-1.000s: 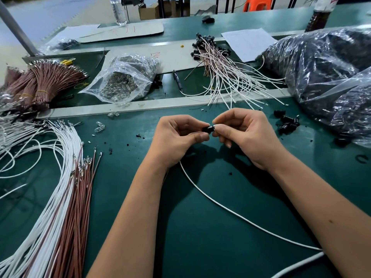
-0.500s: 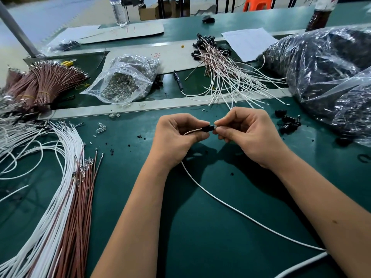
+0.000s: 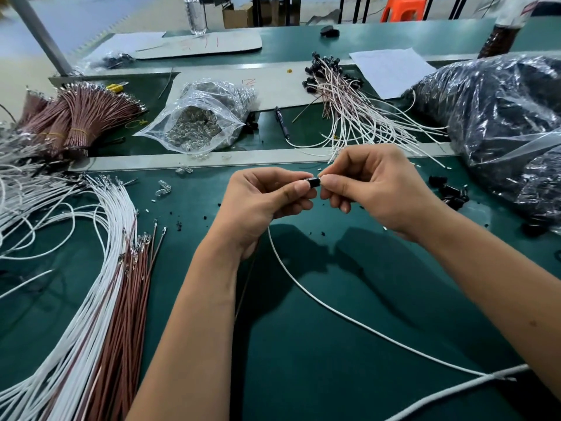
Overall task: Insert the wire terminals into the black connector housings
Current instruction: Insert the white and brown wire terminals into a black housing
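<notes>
A small black connector housing [image 3: 314,182] sits between my two hands above the green mat. My right hand [image 3: 373,189] pinches it from the right with thumb and forefinger. My left hand [image 3: 264,202] pinches the wire end right at the housing's left side. A white wire [image 3: 334,311] runs down from under my left hand and off to the lower right; a thin brown wire [image 3: 246,287] hangs below the left wrist. The terminal itself is hidden by my fingers.
Loose white and brown wires [image 3: 100,293] fan across the left of the mat. Spare black housings [image 3: 452,194] lie right of my hands. Finished assemblies [image 3: 349,110], a clear bag of parts [image 3: 197,123], brown wire bundles [image 3: 76,117] and large plastic bags [image 3: 501,123] lie behind.
The short loop of white wire seen between my left fingers and the housing has gone; my left fingertips now sit against the housing. Both hands stay in place.
</notes>
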